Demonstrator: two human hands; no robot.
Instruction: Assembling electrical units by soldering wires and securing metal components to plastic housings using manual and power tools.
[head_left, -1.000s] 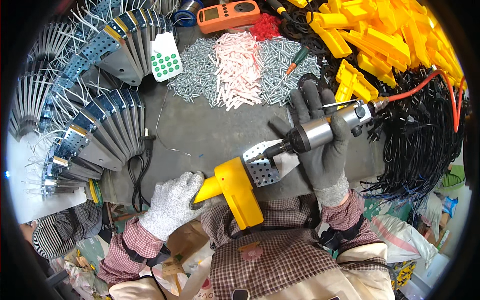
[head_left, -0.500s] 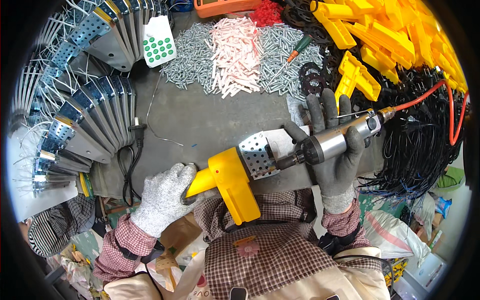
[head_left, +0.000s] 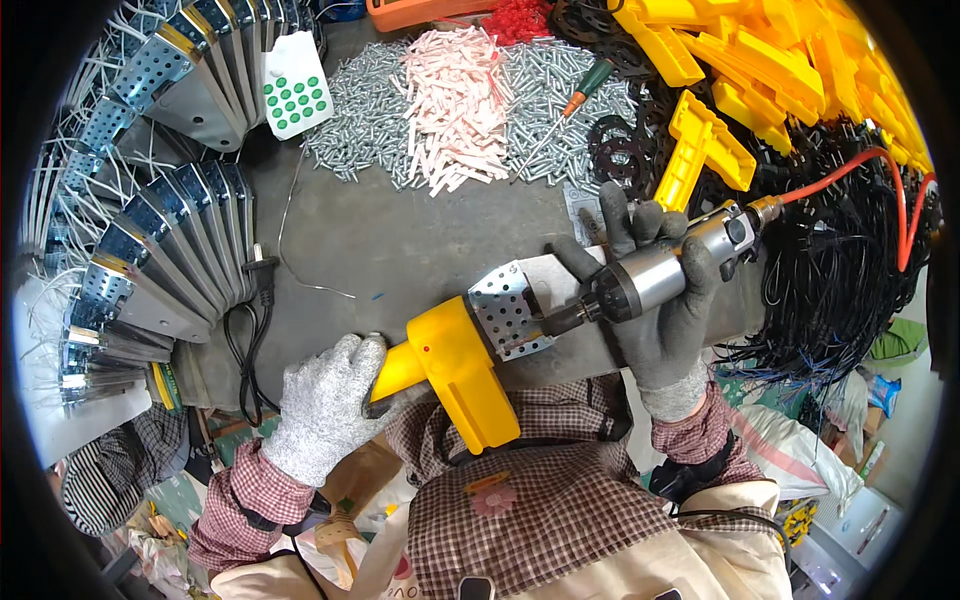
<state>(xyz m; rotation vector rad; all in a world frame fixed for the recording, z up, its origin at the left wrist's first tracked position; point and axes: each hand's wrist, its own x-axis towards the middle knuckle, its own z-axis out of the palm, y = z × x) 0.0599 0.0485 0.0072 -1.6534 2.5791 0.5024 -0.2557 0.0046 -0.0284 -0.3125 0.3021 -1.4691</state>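
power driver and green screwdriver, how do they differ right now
The power driver is in the right hand; the green screwdriver lies on the silver screws. The driver has a thick silver body and an orange hose; the screwdriver has a green and orange handle and thin shaft. Both slant, tips toward the lower left.

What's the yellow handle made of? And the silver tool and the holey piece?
The yellow handle looks like smooth plastic: even colour, moulded edges. The silver tool seems mostly polished metal: it gleams. The holey piece is probably shiny sheet metal: bright reflections.
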